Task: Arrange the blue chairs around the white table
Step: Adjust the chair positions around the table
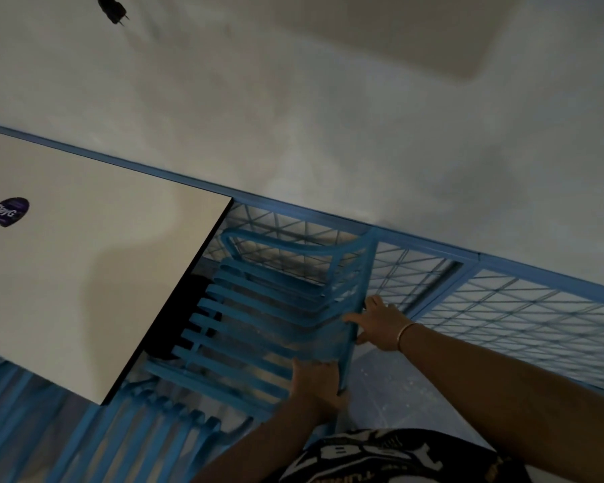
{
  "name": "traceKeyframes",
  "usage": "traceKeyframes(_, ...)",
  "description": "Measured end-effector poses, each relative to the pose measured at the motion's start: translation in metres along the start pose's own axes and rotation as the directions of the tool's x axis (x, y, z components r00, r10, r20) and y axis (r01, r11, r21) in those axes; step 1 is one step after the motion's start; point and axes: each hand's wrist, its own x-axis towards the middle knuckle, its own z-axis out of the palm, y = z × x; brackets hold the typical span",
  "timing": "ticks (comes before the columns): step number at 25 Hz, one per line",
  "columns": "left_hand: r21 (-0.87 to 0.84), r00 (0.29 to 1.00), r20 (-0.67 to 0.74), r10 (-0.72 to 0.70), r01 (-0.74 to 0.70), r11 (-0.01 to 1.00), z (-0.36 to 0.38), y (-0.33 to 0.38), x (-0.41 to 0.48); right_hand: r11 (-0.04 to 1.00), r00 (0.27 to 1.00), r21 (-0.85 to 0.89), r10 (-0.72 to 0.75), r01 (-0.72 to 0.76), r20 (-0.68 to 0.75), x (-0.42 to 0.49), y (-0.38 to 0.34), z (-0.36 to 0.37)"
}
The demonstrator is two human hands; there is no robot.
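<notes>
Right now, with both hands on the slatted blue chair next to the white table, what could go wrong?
1. The blue chair sits very close to the white table edge, so pushing it in could knock the armrest against the tabletop.
2. The right hand is between the chair back and the blue mesh railing; fingers might get pinched.
3. A second blue chair stands close at lower left, so legs could tangle.

blue slatted chair [258, 308] | upright, seat partly under corner | white table [84, 273] | second blue chair [147, 434] beside
</notes>
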Motion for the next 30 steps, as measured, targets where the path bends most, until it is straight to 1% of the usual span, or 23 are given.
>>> traceKeyframes(2, -0.013, 0.998, -0.056, 0.008, -0.009, 1.0, -0.003, -0.012, 0.0, 1.0, 1.0, 0.02, 0.002, -0.002, -0.014, 0.007, -0.008, -0.004)
traceKeyframes(7, -0.053, 0.998, -0.012, -0.067, 0.067, 0.996, -0.004, -0.05, 0.0, 1.0, 1.0, 0.022, -0.007, 0.007, -0.02, 0.032, -0.037, -0.016)
traceKeyframes(13, -0.074, 0.995, 0.001, -0.099, 0.099, 0.992, -0.011, -0.074, -0.007, 1.0, 1.0, 0.003, -0.024, 0.024, -0.002, 0.053, -0.059, -0.027)
traceKeyframes(19, -0.087, 0.994, -0.019, -0.107, 0.105, 0.991, -0.015, -0.105, -0.016, 0.999, 0.998, -0.003, -0.05, 0.049, -0.032, 0.067, -0.086, -0.037)
traceKeyframes(24, -0.133, 0.982, -0.112, -0.15, 0.134, 0.982, -0.026, -0.123, -0.017, 0.998, 0.994, -0.025, -0.066, 0.064, -0.089, 0.086, -0.105, -0.052)
traceKeyframes(30, -0.167, 0.977, -0.077, -0.197, 0.182, 0.969, -0.032, -0.147, -0.011, 0.995, 0.995, -0.068, -0.081, 0.077, -0.058, 0.112, -0.124, -0.072)
